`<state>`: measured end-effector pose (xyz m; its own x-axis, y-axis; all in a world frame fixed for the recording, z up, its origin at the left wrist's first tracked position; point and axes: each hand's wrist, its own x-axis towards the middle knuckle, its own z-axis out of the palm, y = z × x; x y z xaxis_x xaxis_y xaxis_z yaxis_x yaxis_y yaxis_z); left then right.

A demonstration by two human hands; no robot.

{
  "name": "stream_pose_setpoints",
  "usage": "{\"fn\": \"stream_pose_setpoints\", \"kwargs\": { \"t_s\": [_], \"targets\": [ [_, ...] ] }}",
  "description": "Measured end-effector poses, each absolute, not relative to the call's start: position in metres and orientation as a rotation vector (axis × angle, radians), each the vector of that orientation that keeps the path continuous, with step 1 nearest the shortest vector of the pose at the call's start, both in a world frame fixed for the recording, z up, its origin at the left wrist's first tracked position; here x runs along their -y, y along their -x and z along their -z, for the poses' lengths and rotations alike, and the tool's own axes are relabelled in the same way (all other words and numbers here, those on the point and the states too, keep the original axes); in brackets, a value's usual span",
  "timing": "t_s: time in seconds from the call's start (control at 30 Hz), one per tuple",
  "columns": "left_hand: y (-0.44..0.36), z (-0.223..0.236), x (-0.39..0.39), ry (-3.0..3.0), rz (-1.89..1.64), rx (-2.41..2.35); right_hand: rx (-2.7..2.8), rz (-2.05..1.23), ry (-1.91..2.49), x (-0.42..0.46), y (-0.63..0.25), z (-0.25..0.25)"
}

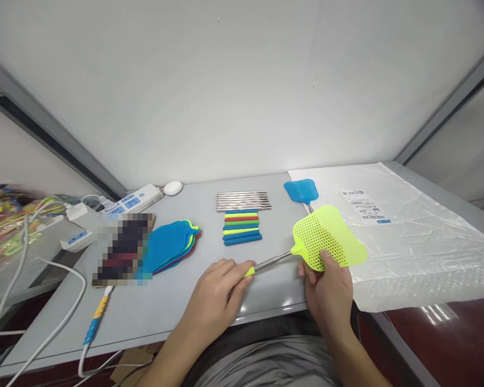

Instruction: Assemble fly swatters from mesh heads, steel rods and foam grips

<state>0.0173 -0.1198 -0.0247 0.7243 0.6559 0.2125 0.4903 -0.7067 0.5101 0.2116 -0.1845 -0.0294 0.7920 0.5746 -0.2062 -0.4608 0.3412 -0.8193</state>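
Observation:
A yellow-green fly swatter (320,236) with a perforated head and a metal rod is held across my front. My left hand (221,293) wraps round its yellow-green handle, most of which the fingers hide. At the head, my right hand (328,279) pinches the lower part, thumb on top and fingers beneath. Just behind lies a blue fly swatter (302,191), its rod partly covered by the yellow-green head. Several coloured handle tubes (242,228) lie in a stack in the middle of the table, below a row of metal rods (242,200).
Loose swatter heads (169,244) are piled at the left beside a blurred-out phone-like object (123,252) with a cable. A power strip (135,200) and a white mouse (173,188) stand behind them. A bubble-wrap mailer (407,231) covers the table's right side. The wall (250,97) rises behind.

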Motion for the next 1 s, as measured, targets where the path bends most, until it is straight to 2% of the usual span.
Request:
{"fn": "stream_pose_setpoints", "kwargs": {
  "t_s": [0.73,1.0],
  "targets": [
    [-0.020,0.010,0.123,-2.425,-0.382,-0.897,0.125,-0.724,1.018,0.185,-0.213,0.029],
    [-0.017,0.021,0.123,-2.449,-0.537,-0.877,0.135,-0.704,0.993,0.183,-0.214,0.031]
  ]
}}
